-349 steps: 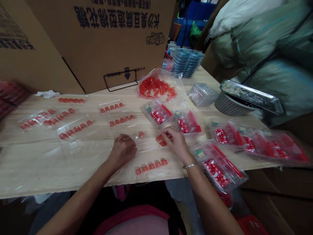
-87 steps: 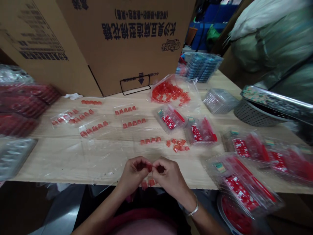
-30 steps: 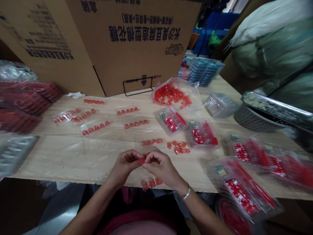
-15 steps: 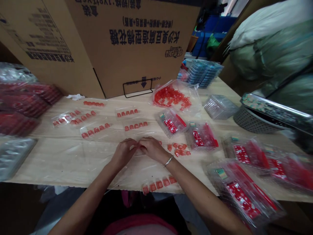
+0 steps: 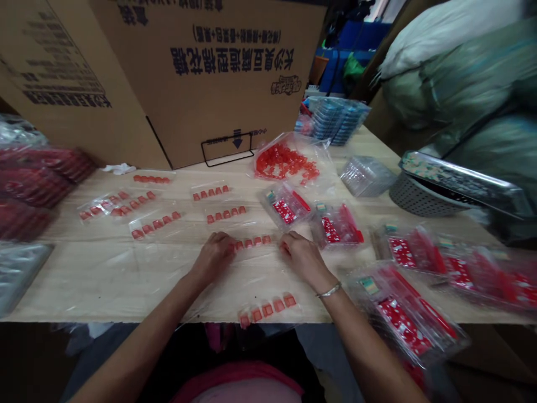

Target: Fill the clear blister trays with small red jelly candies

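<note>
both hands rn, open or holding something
Left hand: fingers curled at the left end of the row of red pieces; grip unclear.
Right hand: fingers curled just beyond the row's right end; grip unclear.

Left hand (image 5: 215,253) palm-down, fingers curled | right hand (image 5: 298,253) likewise (bracelet on wrist)

The cubes (image 5: 257,241) are translucent red, the tabletop (image 5: 104,274) pale wood-grained, the carton (image 5: 218,95) brown with dark lettering, the basket (image 5: 423,196) grey.
</note>
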The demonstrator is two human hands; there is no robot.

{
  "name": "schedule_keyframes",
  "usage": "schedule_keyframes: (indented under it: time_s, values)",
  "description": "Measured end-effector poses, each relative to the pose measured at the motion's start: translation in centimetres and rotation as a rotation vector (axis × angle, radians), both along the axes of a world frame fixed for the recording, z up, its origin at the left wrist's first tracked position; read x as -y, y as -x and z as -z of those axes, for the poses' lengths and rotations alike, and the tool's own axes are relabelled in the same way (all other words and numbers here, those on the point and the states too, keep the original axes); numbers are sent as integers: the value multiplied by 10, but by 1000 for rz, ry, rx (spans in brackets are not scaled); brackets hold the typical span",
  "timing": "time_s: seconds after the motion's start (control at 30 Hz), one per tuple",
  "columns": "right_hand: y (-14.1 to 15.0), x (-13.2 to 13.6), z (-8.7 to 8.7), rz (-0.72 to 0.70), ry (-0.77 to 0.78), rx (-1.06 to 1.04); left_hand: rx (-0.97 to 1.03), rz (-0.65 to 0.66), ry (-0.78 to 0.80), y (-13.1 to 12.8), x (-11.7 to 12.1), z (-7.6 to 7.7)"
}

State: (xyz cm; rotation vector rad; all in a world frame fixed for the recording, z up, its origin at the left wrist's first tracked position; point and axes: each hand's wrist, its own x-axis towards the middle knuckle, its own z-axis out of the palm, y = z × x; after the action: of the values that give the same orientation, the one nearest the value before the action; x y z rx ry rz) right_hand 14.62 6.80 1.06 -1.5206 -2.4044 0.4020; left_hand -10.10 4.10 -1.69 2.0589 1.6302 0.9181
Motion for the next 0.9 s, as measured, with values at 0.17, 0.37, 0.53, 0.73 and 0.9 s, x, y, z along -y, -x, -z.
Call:
schedule_keyframes:
  time_s: [0.17, 0.37, 0.53, 0.73, 0.9]
  values:
    - [28, 38, -7, -216, 155, -682, 697, -80, 349, -38, 53, -21]
    - [60, 70, 5, -267, 406, -998, 1417, -255, 805, -39, 90, -32]
    - [74, 84, 6, -262, 574, -940, 1181, -274, 658, -23, 111, -33]
    - [87, 106, -10, -431, 335, -559, 895, -266, 534, -10, 136, -35]
    - [102, 104, -20, -483, 565, -681, 1374, -199, 603, 1, 150, -34]
